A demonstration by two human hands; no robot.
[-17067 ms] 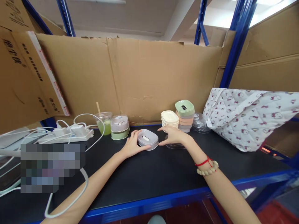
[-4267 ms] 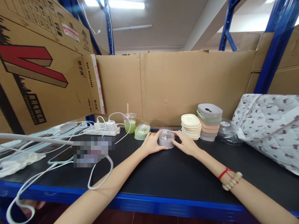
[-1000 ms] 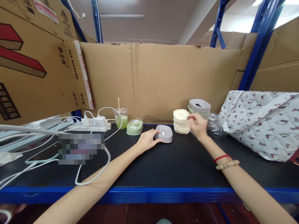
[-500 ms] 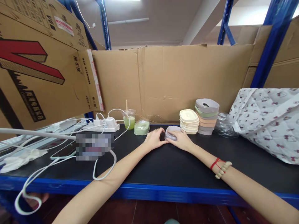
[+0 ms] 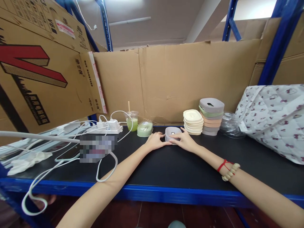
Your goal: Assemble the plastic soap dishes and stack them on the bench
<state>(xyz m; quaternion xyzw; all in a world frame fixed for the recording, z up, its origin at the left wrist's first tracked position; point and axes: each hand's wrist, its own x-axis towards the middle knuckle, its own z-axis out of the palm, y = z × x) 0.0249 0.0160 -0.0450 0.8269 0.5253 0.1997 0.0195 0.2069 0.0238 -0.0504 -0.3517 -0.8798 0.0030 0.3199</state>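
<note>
A pale purple-grey plastic box (image 5: 169, 130) with rounded corners sits on the black tabletop between my two hands. My left hand (image 5: 155, 141) curls against its left side, thumb along the lower front edge. On the other side my right hand (image 5: 187, 141) grips it, fingers reaching over the top and front, thumb low at the front; these fingers hide part of the box. Behind my left hand stands a similar green box (image 5: 145, 129) with a clear top. Close behind my right hand is a stack of cream lid-like pieces (image 5: 193, 117).
Right of the cream stack rise stacked grey, green and orange rings (image 5: 211, 114), then clear plastic covers (image 5: 230, 125) and a patterned quilted bag (image 5: 275, 117). At left are a green drink cup (image 5: 133, 122), a power strip (image 5: 114, 127), cables and a phone (image 5: 68, 152). Cardboard (image 5: 166, 79) walls the back.
The purple-grey box has shifted slightly left and turned up, so its opening shows more. My right fingers have spread over it, and my left hand has closed in on its side.
</note>
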